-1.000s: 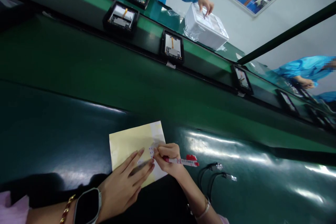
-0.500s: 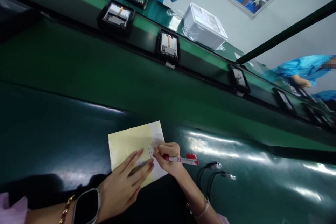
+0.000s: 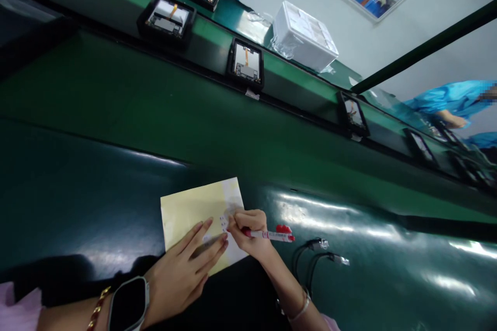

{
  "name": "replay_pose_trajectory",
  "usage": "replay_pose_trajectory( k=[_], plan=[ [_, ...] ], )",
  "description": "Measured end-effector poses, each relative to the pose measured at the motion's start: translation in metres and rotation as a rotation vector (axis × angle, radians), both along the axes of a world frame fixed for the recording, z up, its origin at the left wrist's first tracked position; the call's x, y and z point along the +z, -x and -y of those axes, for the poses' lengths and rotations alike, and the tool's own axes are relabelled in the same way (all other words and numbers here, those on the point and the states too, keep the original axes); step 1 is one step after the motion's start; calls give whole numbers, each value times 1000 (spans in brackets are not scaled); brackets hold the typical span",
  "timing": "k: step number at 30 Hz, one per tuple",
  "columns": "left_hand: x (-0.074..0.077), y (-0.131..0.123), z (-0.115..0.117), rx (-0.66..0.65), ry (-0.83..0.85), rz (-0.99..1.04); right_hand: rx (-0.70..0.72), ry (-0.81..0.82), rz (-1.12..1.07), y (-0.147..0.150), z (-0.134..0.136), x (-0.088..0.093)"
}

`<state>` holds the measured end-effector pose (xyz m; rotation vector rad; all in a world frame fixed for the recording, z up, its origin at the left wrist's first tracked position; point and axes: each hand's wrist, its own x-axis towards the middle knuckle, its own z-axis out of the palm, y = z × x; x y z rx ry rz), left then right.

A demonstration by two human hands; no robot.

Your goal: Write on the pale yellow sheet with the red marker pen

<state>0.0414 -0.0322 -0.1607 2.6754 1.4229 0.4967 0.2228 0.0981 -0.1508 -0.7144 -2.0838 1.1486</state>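
Observation:
A pale yellow sheet of paper [image 3: 190, 207] with a whitish strip along its right side lies at the near edge of the green bench. My left hand [image 3: 186, 264] rests flat on its lower part, fingers spread. My right hand [image 3: 250, 230] grips a red and white pen [image 3: 272, 236], whose tip is hidden behind the fingers at the strip. Small dark marks show on the paper just left of those fingertips. Two black cables [image 3: 310, 258] with metal plugs lie to the right of my right forearm.
Beyond the bench runs a green line carrying black trays with opened devices, among them one tray [image 3: 246, 64] near the middle. A white foam box [image 3: 305, 36] stands behind it. Two people in blue sleeves are on the far side, at top left and far right.
Trays on the left part of the line have shifted slightly left. The person at the top has drawn a raised arm down and leftward. My hands and the paper look nearly unchanged.

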Motion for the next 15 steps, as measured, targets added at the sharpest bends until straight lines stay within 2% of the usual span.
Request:
replay_pose_trajectory(
  k=[15],
  plan=[
    [-1, 0, 0, -3, -1, -8, 0, 11, 18, 0, 0, 0]
  ],
)
